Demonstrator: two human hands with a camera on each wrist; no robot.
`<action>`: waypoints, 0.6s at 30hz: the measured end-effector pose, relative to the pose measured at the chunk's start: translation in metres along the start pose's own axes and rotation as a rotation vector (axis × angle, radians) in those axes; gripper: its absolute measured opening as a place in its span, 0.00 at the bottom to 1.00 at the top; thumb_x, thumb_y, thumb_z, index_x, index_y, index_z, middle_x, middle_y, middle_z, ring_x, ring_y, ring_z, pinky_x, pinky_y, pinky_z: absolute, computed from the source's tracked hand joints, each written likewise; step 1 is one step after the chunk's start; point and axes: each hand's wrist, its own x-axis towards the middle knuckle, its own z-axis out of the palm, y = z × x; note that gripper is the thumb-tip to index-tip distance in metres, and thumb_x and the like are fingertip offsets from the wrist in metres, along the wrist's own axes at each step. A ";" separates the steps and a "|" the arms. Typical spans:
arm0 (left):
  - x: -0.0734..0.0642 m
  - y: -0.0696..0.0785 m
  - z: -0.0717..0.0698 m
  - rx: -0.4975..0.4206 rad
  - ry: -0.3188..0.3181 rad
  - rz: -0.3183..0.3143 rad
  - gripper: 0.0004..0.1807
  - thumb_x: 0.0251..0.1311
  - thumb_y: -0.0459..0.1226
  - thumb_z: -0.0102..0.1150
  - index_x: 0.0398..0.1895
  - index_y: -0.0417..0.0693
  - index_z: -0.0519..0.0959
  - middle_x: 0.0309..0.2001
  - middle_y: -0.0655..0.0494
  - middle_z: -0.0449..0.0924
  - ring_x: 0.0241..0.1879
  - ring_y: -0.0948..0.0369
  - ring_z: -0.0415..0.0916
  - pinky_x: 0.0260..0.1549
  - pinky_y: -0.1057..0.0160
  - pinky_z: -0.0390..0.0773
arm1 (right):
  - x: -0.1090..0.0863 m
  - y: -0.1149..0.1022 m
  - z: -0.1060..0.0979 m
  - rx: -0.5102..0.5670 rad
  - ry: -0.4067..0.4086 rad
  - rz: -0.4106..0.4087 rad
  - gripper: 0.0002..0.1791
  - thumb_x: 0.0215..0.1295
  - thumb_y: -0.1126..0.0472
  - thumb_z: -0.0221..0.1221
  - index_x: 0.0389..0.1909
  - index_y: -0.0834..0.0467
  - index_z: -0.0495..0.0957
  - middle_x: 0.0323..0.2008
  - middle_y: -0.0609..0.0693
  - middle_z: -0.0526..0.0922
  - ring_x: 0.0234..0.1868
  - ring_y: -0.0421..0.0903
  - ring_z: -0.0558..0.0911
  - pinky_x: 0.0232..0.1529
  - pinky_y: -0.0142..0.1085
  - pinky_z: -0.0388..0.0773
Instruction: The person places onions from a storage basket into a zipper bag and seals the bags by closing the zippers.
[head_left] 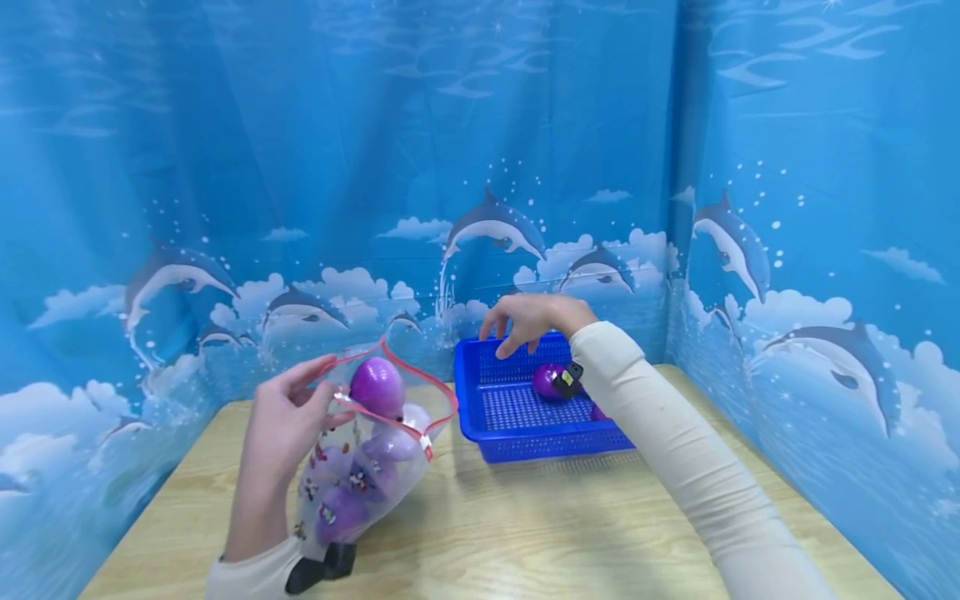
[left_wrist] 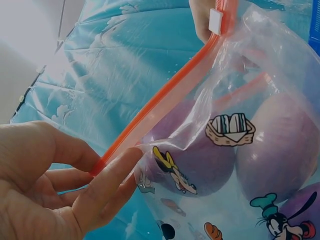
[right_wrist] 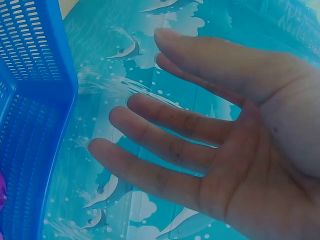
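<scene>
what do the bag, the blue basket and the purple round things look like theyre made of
Bag: apparently thin, glossy plastic film, as it wrinkles and its contents show through; its red closure looks like stiffer plastic.
Blue basket: likely moulded plastic, slightly shiny, with regular slots and a smooth rim.
Purple round things: smooth, shiny, catching highlights; perhaps plastic, but I can't be sure.

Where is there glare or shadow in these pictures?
Head view: a bright highlight on the topmost ball, soft shadow on the table in front of the basket; left wrist view: washed-out upper left corner, whitish shine on the bag; right wrist view: rather dim.
</scene>
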 end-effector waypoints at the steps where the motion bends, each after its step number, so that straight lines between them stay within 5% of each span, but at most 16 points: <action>1: 0.000 0.000 0.000 -0.006 0.001 -0.002 0.27 0.78 0.37 0.47 0.77 0.50 0.66 0.76 0.43 0.67 0.53 0.54 0.86 0.40 0.66 0.91 | 0.000 0.000 0.000 0.005 -0.002 -0.003 0.23 0.71 0.56 0.66 0.65 0.48 0.79 0.62 0.55 0.80 0.56 0.53 0.84 0.46 0.43 0.92; 11: -0.002 0.003 0.000 -0.045 -0.002 -0.016 0.27 0.78 0.38 0.46 0.78 0.49 0.65 0.73 0.41 0.69 0.63 0.44 0.78 0.43 0.64 0.90 | 0.002 -0.008 0.003 0.000 -0.017 -0.046 0.22 0.72 0.53 0.64 0.65 0.48 0.79 0.60 0.53 0.83 0.56 0.50 0.84 0.44 0.39 0.92; 18: -0.003 0.004 0.006 -0.041 0.007 0.008 0.27 0.78 0.38 0.47 0.77 0.49 0.66 0.73 0.42 0.69 0.63 0.45 0.79 0.43 0.64 0.90 | 0.001 -0.031 0.014 0.035 -0.090 -0.166 0.21 0.75 0.50 0.61 0.64 0.52 0.79 0.55 0.52 0.88 0.51 0.46 0.87 0.43 0.38 0.92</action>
